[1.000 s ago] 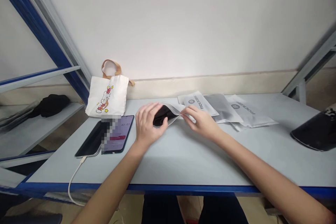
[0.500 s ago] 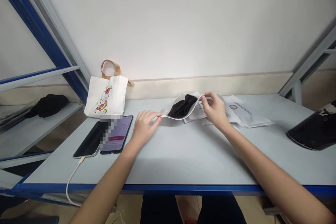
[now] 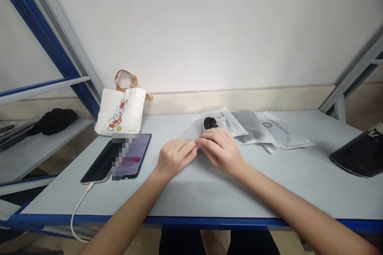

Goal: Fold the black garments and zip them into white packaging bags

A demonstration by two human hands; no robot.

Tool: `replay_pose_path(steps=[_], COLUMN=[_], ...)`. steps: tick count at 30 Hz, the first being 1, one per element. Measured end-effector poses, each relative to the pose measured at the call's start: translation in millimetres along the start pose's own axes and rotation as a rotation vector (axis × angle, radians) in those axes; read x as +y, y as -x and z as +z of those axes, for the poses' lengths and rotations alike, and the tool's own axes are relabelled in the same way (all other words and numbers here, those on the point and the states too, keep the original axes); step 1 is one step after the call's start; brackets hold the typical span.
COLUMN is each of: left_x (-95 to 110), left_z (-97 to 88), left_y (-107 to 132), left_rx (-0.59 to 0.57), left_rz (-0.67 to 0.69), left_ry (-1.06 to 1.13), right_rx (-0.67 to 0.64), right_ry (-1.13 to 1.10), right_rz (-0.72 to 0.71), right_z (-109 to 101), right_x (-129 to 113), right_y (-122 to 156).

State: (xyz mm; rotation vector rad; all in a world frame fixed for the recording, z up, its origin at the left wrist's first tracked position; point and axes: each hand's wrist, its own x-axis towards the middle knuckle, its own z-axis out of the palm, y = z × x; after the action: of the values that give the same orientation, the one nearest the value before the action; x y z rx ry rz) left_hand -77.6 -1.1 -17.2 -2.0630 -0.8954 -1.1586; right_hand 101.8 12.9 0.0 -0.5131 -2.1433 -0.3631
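Note:
A frosted white pouch [image 3: 201, 128] with a dark item [image 3: 210, 122] inside lies flat on the grey table [image 3: 209, 183], its near edge under my fingers. My left hand [image 3: 175, 157] and my right hand [image 3: 220, 148] meet at that edge, fingertips pinched together on it. Both hands rest on the tabletop near its middle.
More frosted pouches with printed logos [image 3: 263, 129] lie to the right. Two phones [image 3: 118, 157] sit at left, one on a white cable [image 3: 78, 209]. A white cartoon tote bag [image 3: 121, 109] stands behind them. A black object [image 3: 360, 153] is at far right.
The pouch, held open and raised between my spread hands half a second ago, now lies flat. My hands have come together at its near edge.

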Motion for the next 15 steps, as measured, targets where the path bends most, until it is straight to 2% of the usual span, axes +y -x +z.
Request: replay_pose_path(steps=[5,10,15], left_x=[3.3,2.9,3.5], left_z=[0.2,-1.6,-2.3], left_y=[-0.7,0.3,0.4], left_rx=[0.012,0.114,0.131], left_rz=[0.023,0.086,0.110], left_ry=[-0.015,-0.109,-0.134], right_rx=[-0.041,-0.033,-0.080], right_ry=[-0.048,-0.011,0.033], right_rz=[0.049,-0.034,-0.028], right_z=[-2.6,-3.9,-4.0], right_x=[5.5,3.0,6.4], right_y=[0.9,-1.6,-1.0])
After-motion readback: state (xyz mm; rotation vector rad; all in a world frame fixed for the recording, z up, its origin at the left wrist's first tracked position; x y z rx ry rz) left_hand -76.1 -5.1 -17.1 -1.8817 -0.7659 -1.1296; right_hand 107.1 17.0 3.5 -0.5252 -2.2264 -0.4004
